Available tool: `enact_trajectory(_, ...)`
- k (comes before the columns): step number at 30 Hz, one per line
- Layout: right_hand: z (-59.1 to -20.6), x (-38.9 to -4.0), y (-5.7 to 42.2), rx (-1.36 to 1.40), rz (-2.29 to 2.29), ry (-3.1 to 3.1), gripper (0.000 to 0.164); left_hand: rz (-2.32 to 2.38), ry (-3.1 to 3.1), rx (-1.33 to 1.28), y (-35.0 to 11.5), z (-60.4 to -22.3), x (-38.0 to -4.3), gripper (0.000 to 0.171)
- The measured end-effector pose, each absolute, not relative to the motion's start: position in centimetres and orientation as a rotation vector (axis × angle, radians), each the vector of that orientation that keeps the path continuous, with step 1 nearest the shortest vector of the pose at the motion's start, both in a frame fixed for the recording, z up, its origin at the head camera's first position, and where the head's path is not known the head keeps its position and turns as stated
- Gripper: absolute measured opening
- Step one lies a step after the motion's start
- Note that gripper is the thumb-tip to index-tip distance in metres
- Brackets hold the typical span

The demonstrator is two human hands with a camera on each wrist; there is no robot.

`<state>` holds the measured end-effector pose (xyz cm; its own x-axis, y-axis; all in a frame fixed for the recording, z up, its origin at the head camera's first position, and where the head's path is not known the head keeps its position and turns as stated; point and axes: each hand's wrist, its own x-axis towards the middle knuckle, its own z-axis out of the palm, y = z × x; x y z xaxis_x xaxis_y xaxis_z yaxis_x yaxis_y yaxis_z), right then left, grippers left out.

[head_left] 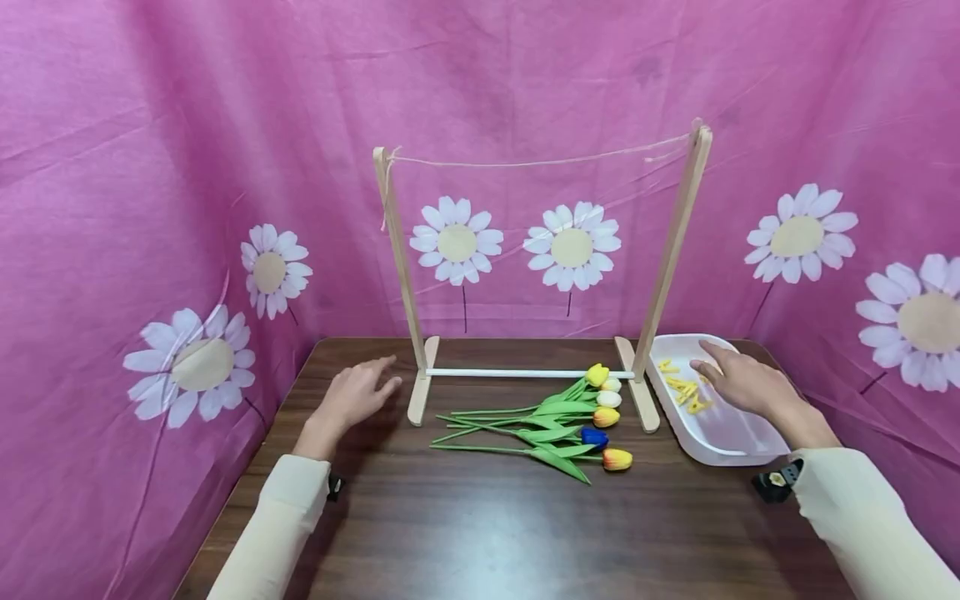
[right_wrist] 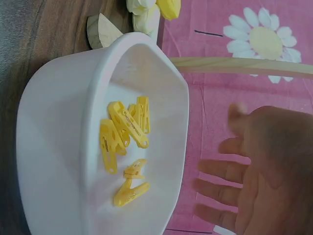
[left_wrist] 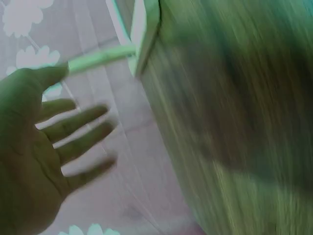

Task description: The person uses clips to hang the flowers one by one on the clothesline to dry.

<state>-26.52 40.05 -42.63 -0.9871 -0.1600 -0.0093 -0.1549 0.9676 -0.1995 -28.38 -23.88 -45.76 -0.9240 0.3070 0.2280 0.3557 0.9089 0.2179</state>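
Right grip (head_left: 750, 387) wide over white tub (right_wrist: 54, 132), yellow clips (right_wrist: 128, 125) inside, left grip (head_left: 352, 397) wide

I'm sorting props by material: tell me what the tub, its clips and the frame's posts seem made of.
Tub: probably plastic, whitish and smooth, with a rounded, seamless-looking rim.
Clips: likely plastic, yellow with a slight sheen and molded-looking cut-outs.
Posts: apparently wood, pale and matte, with faint grain lines.
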Motion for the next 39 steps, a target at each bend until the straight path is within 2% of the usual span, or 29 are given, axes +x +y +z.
enact_trajectory(3, -42.4, -27.4, 40.1, -0.26, -0.274, 3.114, 0.052, -0.417, -2.822, -0.598, -22.3, -45.9, -28.1, 0.027)
enact_trajectory(5, -42.3, -28.0, 40.1, -0.29, -0.27, 3.136, 0.043, -0.442, -2.815, -0.648, -21.0, -46.1, -27.9, 0.02)
enact_trajectory(9, -42.4, -29.4, 40.0, -0.327, -0.279, 3.154, 0.034, -0.47, -2.842, -0.751, -18.3, -46.7, -27.5, 0.015)
enact_trajectory(18, -44.4, -32.0, 39.7, -0.531, -0.33, 3.088, 0.03, -0.409, -2.895, -1.176, -13.4, -48.3, -25.3, 0.005)
enact_trajectory(27, -46.2, -32.4, 38.7, -0.577, -0.246, 2.988, 0.04, -0.257, -2.854, -1.272, -12.6, -49.6, -24.4, 0.012)
enact_trajectory(35, -47.1, -32.5, 38.6, -0.597, -0.313, 2.939, 0.036, -0.355, -2.901, -1.198, -12.8, -49.9, -24.3, 0.01)
enact_trajectory(39, -47.3, -32.3, 38.6, -0.558, -0.349, 2.936, 0.027, -0.434, -2.938, -1.147, -13.0, -49.8, -24.3, 0.01)
